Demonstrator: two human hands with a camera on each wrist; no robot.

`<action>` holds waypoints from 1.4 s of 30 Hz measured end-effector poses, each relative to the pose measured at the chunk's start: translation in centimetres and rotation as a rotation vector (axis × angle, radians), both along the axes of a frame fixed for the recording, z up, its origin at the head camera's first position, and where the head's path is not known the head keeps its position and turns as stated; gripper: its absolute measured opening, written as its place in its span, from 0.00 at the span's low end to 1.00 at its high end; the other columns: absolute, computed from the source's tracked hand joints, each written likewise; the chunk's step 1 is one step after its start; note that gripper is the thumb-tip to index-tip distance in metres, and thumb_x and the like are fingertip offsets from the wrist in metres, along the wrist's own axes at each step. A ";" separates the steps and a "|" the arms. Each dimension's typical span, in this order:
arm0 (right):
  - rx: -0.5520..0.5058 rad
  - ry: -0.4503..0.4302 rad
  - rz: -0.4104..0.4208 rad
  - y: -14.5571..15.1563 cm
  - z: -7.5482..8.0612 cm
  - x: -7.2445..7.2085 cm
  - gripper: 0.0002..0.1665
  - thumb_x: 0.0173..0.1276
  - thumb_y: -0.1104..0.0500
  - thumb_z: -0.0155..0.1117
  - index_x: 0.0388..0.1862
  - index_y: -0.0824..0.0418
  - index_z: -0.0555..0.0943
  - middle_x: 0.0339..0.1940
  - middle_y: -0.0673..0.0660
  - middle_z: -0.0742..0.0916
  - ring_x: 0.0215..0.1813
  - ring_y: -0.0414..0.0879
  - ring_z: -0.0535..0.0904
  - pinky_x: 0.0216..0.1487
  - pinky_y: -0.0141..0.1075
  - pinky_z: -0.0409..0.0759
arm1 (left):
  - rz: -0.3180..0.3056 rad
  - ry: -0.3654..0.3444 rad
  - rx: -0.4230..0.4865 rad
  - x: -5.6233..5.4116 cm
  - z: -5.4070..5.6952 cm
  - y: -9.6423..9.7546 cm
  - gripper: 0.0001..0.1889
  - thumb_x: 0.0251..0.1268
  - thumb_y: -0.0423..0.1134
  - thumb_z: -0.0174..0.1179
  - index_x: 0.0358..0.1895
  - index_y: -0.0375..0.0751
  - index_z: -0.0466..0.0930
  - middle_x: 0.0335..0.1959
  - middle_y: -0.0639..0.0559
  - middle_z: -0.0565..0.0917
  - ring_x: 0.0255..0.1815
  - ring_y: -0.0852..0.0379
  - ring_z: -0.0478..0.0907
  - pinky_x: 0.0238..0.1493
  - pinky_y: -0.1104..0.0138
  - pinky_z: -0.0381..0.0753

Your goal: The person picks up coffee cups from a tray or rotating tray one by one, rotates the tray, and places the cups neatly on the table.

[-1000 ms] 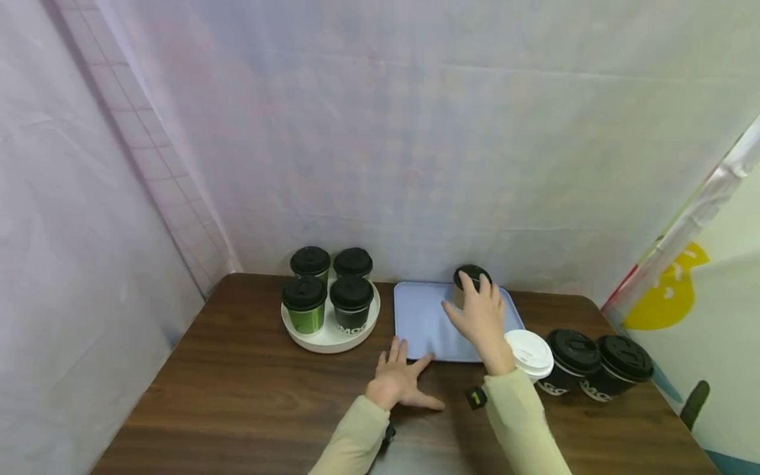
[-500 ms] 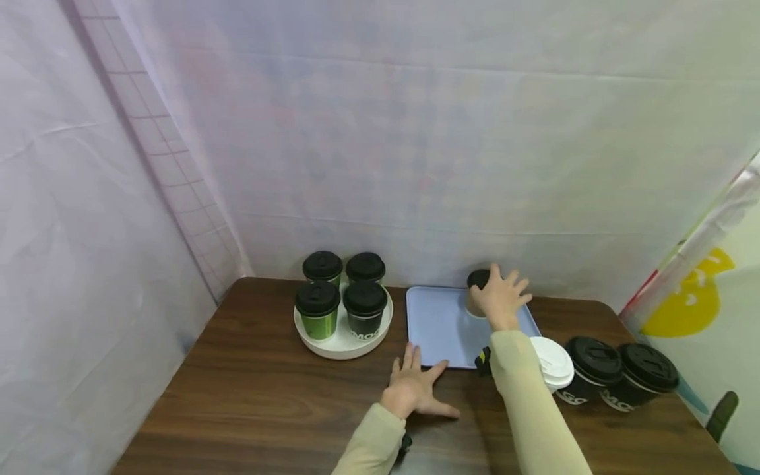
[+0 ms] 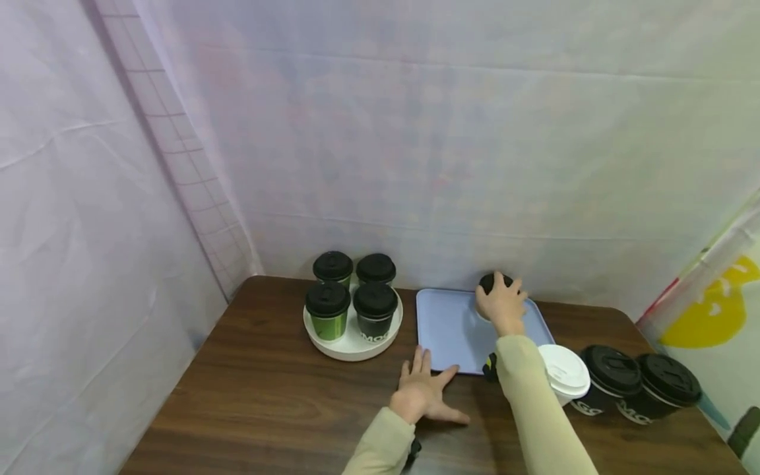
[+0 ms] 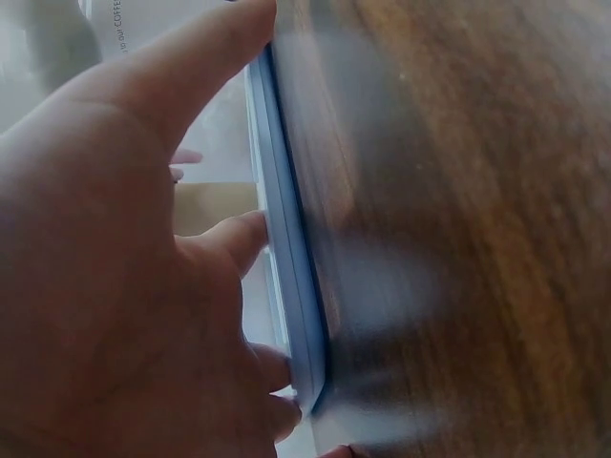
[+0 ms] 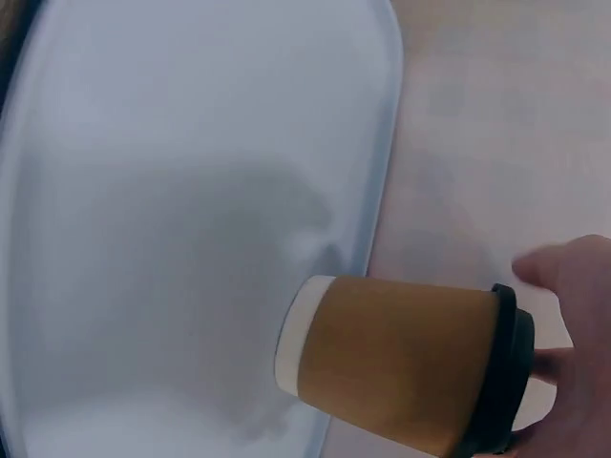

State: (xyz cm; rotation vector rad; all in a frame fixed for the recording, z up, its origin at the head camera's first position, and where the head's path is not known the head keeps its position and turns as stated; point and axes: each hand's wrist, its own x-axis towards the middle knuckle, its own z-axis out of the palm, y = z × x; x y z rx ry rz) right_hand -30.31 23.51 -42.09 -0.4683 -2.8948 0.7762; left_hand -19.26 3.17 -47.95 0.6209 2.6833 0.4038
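A light blue tray [image 3: 451, 333] lies on the table. My left hand [image 3: 423, 394] is spread at its front left corner; in the left wrist view fingertips [image 4: 250, 229] touch the rim. Near the tray's back right corner stands a brown paper coffee cup [image 5: 391, 358] with a black lid [image 3: 488, 282]. My right hand [image 3: 502, 309] is over this lid. In the right wrist view the thumb [image 5: 539, 267] lies beside the lid with a small gap, while other fingers show at the lid's top, partly hidden behind it.
On the left, a round white tray [image 3: 350, 355] holds several lidded cups, among them a green cup [image 3: 329, 324]. By my right sleeve stand a white-lidded cup [image 3: 565, 371] and two black cups, the nearer one [image 3: 611, 371] beside it. A curtain [image 3: 380, 145] hangs behind the table.
My right hand moved rightward over the cup with fingers splayed, then its fingers came down to the lid. The left hand stayed at the tray's edge. The head view has shifted slightly.
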 end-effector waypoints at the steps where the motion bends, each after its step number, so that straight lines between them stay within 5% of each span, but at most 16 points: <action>1: 0.005 0.005 0.004 0.1 -0.2 0.0 0.42 0.79 0.45 0.48 0.84 0.62 0.51 0.81 0.84 0.46 0.77 0.86 0.49 0.67 0.77 0.66 | -0.001 -0.004 -0.002 0.0 0.0 0.1 0.50 0.50 0.77 0.67 0.79 0.79 0.57 0.87 0.40 0.50 0.89 0.42 0.38 0.85 0.43 0.52; 7: 0.035 0.055 0.014 0.4 -0.8 0.0 0.43 0.76 0.51 0.57 0.81 0.65 0.53 0.76 0.86 0.53 0.72 0.87 0.56 0.61 0.73 0.73 | 0.000 0.003 0.000 0.2 -0.1 0.2 0.50 0.50 0.78 0.67 0.79 0.80 0.57 0.86 0.40 0.50 0.89 0.42 0.38 0.85 0.44 0.52; 23: 0.089 0.113 0.032 -0.5 -1.6 1.7 0.45 0.70 0.47 0.63 0.78 0.64 0.57 0.69 0.85 0.64 0.68 0.83 0.63 0.58 0.71 0.76 | 0.000 0.008 0.011 0.2 0.1 -0.1 0.51 0.50 0.77 0.67 0.80 0.77 0.58 0.86 0.38 0.49 0.89 0.41 0.39 0.85 0.44 0.52; 30: 0.109 0.161 0.036 -1.2 -1.1 3.8 0.47 0.68 0.45 0.65 0.78 0.62 0.58 0.69 0.84 0.66 0.67 0.82 0.66 0.56 0.72 0.77 | -0.005 0.020 0.017 0.4 0.5 -0.1 0.50 0.50 0.76 0.68 0.79 0.74 0.60 0.86 0.38 0.51 0.89 0.40 0.40 0.85 0.43 0.53; 42: 0.315 0.321 0.070 -2.1 -0.4 8.9 0.46 0.60 0.44 0.70 0.74 0.61 0.70 0.59 0.83 0.79 0.61 0.78 0.76 0.65 0.72 0.67 | 0.004 -0.004 0.009 0.3 0.4 0.0 0.50 0.52 0.75 0.68 0.80 0.73 0.60 0.87 0.38 0.48 0.89 0.40 0.38 0.85 0.43 0.50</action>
